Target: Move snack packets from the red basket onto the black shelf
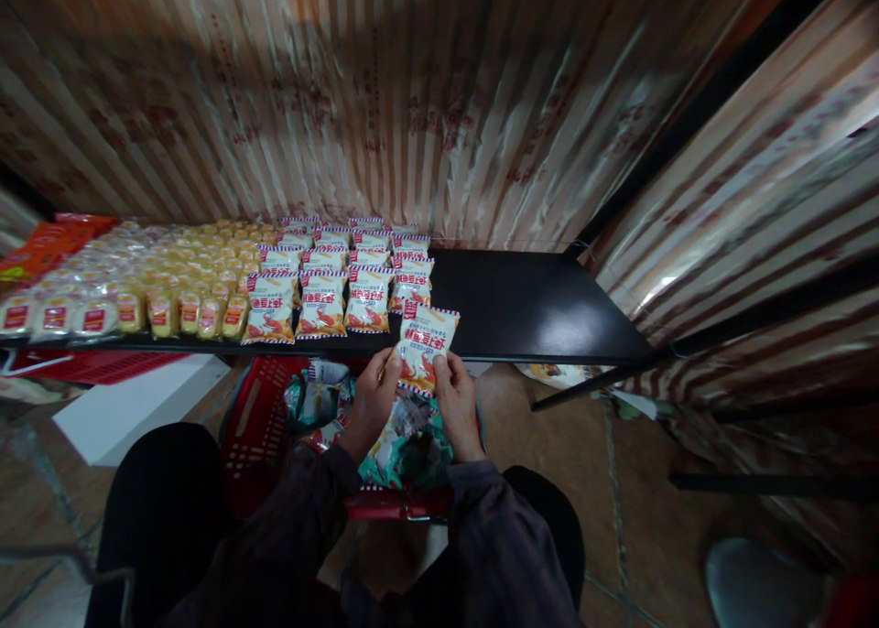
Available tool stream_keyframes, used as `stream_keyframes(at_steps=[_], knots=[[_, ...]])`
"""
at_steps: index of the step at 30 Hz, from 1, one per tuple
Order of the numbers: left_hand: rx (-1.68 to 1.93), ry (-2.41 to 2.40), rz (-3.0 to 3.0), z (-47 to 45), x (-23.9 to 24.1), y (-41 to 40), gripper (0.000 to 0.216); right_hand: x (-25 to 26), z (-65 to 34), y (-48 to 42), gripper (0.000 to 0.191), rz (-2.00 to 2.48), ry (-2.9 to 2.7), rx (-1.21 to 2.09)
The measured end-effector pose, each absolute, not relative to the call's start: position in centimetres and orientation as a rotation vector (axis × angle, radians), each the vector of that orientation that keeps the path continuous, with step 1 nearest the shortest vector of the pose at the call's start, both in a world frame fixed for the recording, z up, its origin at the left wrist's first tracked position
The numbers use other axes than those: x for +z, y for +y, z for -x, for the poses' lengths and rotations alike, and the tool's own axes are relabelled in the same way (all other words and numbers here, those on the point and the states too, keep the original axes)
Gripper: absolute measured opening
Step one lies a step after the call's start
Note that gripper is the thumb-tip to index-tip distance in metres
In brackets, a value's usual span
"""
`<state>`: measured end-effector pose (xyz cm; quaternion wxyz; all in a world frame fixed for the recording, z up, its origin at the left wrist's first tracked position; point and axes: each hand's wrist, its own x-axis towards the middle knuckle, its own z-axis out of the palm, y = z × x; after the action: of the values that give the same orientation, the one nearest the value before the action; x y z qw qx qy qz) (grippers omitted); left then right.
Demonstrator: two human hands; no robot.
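Note:
Between my two hands is a small snack bag [427,340] with red lettering and a striped blue-and-red edge, tilted a little. My left hand [375,395] pinches its lower left side, and my right hand [456,408] grips its lower right side, thumb on the front. The bag is just over the front edge of a black shelf [522,303]. Rows of matching snack bags [321,303] stand on the shelf to the left of it. Below my hands, a red basket [254,427] holds more packets [418,454], many of them green, partly hidden by my forearms.
Yellow wrapped cakes [210,312], clear-wrapped white packets [96,317] and orange bags [55,243] fill the shelf's left part. A white box [141,408] lies on the floor at left. Striped sheeting [412,106] hangs behind; black frame bars [638,170] stand at right.

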<state>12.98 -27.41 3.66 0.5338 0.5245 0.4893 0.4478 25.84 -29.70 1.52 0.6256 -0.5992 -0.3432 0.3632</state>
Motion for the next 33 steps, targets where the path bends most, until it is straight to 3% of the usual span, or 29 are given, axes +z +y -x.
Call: stream_keyframes(at_steps=[10, 19, 33], knots=[[1.084, 1.141, -1.237, -14.4, 3.4, -26.7, 0.039, 1.8, -27.7, -28.1, 0.051, 1.469, -0.782, 0.761], [1.154, 1.139, -1.144, -15.5, 3.0, -24.6, 0.038, 3.2, -28.1, -27.5, 0.058, 1.295, -0.849, 0.876], [1.193, 1.289, -1.436, -16.4, 1.6, -24.3, 0.043, 2.1, -30.7, -24.4, 0.059, 1.394, -0.982, 0.749]])
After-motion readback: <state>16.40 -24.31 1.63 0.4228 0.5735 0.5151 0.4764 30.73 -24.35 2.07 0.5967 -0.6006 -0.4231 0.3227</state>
